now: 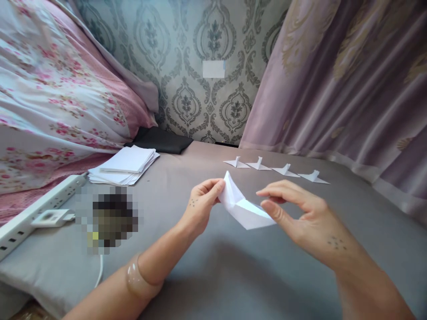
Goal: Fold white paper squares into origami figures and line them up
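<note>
My left hand is closed, with its thumb and fingers pinching the upper left corner of a piece of folded white paper. The paper is held in the air, with one pointed peak standing up at the left and a long fold running down to the right. At the paper's right end is my right hand, its thumb and fingertips apart with a gap between them. The thumb overlaps the paper's right tip in view; whether it touches cannot be told. Beyond the hands, several small folded paper birds stand in a row.
A stack of white paper sheets lies at the left, in front of a black flat item. A white power strip with a plugged-in charger runs along the left edge. Beside it is a pixelated patch. Curtains hang on both sides.
</note>
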A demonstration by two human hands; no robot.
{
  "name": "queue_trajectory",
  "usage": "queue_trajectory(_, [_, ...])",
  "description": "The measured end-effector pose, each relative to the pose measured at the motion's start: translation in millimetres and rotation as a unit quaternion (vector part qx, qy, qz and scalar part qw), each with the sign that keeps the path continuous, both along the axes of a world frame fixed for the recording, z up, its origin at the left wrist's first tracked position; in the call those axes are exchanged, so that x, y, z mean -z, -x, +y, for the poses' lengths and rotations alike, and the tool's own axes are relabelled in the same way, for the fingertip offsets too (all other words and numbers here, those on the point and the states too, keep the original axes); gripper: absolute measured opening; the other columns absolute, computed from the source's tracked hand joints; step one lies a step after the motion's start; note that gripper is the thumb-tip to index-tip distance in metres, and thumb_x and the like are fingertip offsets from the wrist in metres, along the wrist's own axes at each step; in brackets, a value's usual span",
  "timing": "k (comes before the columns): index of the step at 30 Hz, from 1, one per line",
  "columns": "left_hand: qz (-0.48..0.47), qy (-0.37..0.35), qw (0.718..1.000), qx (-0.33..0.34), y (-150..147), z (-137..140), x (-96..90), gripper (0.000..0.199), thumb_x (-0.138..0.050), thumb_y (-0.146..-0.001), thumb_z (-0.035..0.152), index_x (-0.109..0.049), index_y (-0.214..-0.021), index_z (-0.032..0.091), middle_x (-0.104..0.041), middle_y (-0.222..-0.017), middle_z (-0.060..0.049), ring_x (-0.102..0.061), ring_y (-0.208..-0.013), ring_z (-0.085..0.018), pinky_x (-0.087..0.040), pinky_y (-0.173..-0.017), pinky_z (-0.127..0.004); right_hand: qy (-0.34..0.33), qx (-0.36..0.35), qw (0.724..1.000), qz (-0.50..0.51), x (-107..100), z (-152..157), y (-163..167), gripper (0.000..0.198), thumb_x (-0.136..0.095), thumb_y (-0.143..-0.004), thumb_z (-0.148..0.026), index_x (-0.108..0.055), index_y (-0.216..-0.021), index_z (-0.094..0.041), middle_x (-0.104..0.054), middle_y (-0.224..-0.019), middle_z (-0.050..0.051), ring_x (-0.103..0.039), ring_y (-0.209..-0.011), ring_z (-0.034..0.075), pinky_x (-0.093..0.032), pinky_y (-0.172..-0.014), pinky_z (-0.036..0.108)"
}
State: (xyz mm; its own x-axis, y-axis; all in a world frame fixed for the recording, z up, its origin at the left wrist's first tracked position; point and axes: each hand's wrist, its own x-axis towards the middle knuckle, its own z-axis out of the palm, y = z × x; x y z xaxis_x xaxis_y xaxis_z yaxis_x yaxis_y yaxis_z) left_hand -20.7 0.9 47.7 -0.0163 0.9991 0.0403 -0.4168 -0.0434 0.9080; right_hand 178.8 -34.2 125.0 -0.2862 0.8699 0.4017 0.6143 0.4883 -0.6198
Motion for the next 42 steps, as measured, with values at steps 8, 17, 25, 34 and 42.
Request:
queue_trajectory(8, [0.033, -0.018, 0.998, -0.051, 6.2, 5.6, -2.2, 0.030, -0.075, -0.075, 0.040, -0.073, -0.086, 0.013, -0.067, -0.077, -0.003, -0.054, -0.067, -0.011, -0.045, -0.064, -0.022, -0.009, -0.029, 0.981, -0.190, 11.0, -1.6, 6.1, 0.019, -0.052, -0.092, -0.032, -0.068, -0.101, -0.030, -0.067, -0.086, 0.000, -0.058, -0.065, 0.014, -0.043, -0.063, 0.029])
queue_trajectory(17, [0.131, -0.075, 0.982, 0.117, 0.9, -8.5, -9.3, 0.028, -0.071, -0.079, 0.040, -0.074, -0.084, 0.013, -0.067, -0.074, -0.003, -0.055, -0.067, -0.011, -0.042, -0.064, -0.023, 0.001, -0.096, 0.978, -0.185, 8.4, -2.0, 10.0, 0.018, -0.047, -0.096, -0.032, -0.063, -0.103, -0.028, -0.063, -0.088, 0.000, -0.058, -0.067, 0.012, -0.043, -0.066, 0.027])
queue_trajectory(25, [0.122, -0.080, 0.977, 0.152, -0.9, -10.7, -6.6, 0.026, -0.070, -0.082, 0.039, -0.073, -0.086, 0.014, -0.071, -0.085, -0.005, -0.061, -0.075, -0.014, -0.046, -0.072, -0.026, 0.004, 0.005, 0.994, -0.108, 13.4, -1.3, 13.6, 0.026, -0.065, -0.085, -0.034, -0.056, -0.109, -0.028, -0.065, -0.082, -0.002, -0.059, -0.065, 0.013, -0.045, -0.060, 0.026])
queue_trajectory(34, [0.110, -0.146, 0.977, 0.108, -4.0, -17.2, -13.1, 0.024, -0.069, -0.082, 0.040, -0.063, -0.087, 0.017, -0.061, -0.078, -0.001, -0.055, -0.071, -0.011, -0.044, -0.068, -0.023, 0.008, 0.054, 0.998, -0.020, 14.2, 0.0, 19.3, 0.034, -0.068, -0.081, -0.032, -0.053, -0.110, -0.026, -0.068, -0.085, -0.001, -0.061, -0.064, 0.013, -0.048, -0.061, 0.028])
queue_trajectory(42, [0.126, -0.160, 0.975, 0.088, -4.8, -16.1, -8.8, 0.024, -0.074, -0.078, 0.034, -0.061, -0.087, 0.017, -0.062, -0.088, -0.003, -0.056, -0.077, -0.012, -0.045, -0.071, -0.026, 0.122, 0.070, 0.983, 0.118, 15.0, -0.2, 27.3, 0.021, -0.067, -0.081, -0.041, -0.064, -0.090, -0.023, -0.071, -0.081, 0.002, -0.065, -0.069, 0.016, -0.051, -0.059, 0.028])
